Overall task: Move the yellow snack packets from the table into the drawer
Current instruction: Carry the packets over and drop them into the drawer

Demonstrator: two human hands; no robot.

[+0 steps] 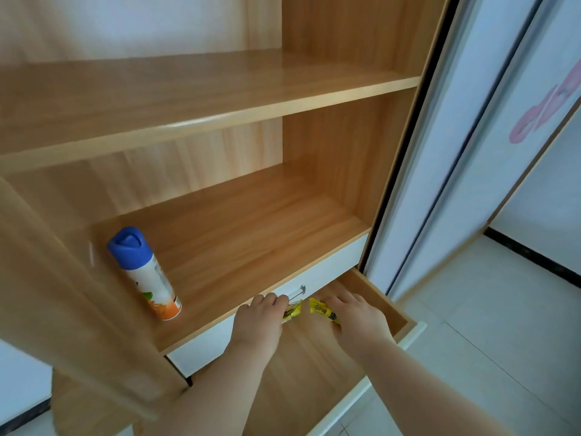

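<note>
The wooden drawer (pixel 390 305) stands pulled open under a closed white drawer front. Both my hands reach down into it. My left hand (pixel 259 322) grips a yellow snack packet (pixel 292 311), which sticks out past its fingers. My right hand (pixel 358 319) grips a second yellow snack packet (pixel 323 313) with dark print. The two packets nearly meet over the drawer's back part. The table is out of view.
A spray can (pixel 147 275) with a blue cap stands on the shelf above the drawers, at left. A metal handle (pixel 297 292) sits on the closed white drawer front (pixel 333 269). White sliding doors (pixel 465 171) rise at right above a tiled floor.
</note>
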